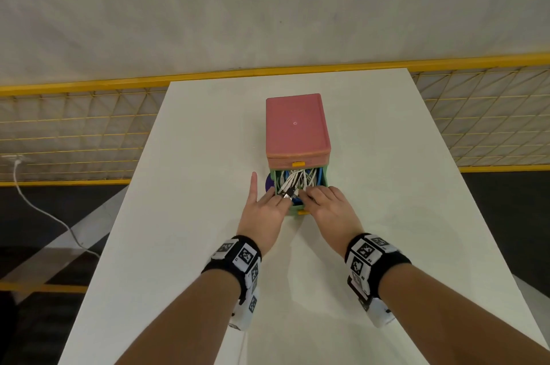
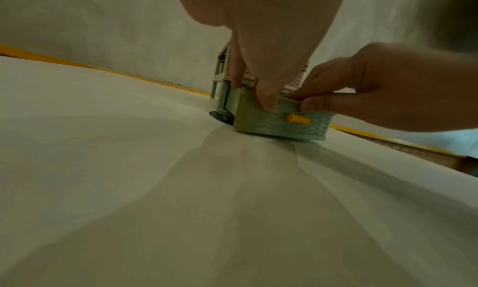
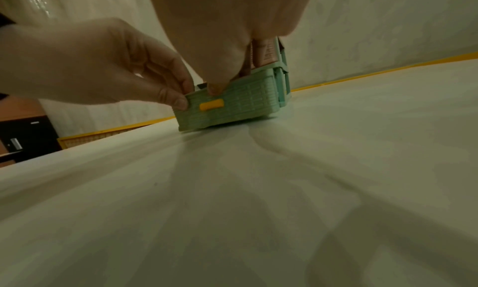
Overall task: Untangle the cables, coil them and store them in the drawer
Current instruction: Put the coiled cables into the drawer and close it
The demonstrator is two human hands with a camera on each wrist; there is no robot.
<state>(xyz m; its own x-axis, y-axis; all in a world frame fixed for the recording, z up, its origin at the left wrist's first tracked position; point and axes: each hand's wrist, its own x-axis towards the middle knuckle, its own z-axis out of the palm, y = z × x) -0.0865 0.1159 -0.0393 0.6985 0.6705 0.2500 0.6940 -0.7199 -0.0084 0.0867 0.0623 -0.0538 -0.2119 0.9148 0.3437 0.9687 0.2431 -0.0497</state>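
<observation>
A small drawer unit with a pink top [image 1: 296,123] stands on the white table [image 1: 193,260]. Its green lower drawer [image 1: 293,211] is pulled out and is full of white and blue cables [image 1: 297,180]. My left hand [image 1: 278,201] is at the drawer's front left corner. Its thumb [image 2: 267,105] rests on the drawer front [image 2: 271,125], its fingers curl over the rim onto the cable plugs, and one finger sticks out straight. My right hand [image 1: 311,196] grips the front right the same way, thumb [image 3: 214,89] on the green wall [image 3: 240,107], fingers on the cables.
A purple round object [image 1: 269,183] lies against the unit's left side. The drawer has a yellow handle [image 1: 303,212], as does the shut pink one above it. A yellow mesh fence [image 1: 74,132] runs behind the table, and a white cord [image 1: 44,210] hangs at the left.
</observation>
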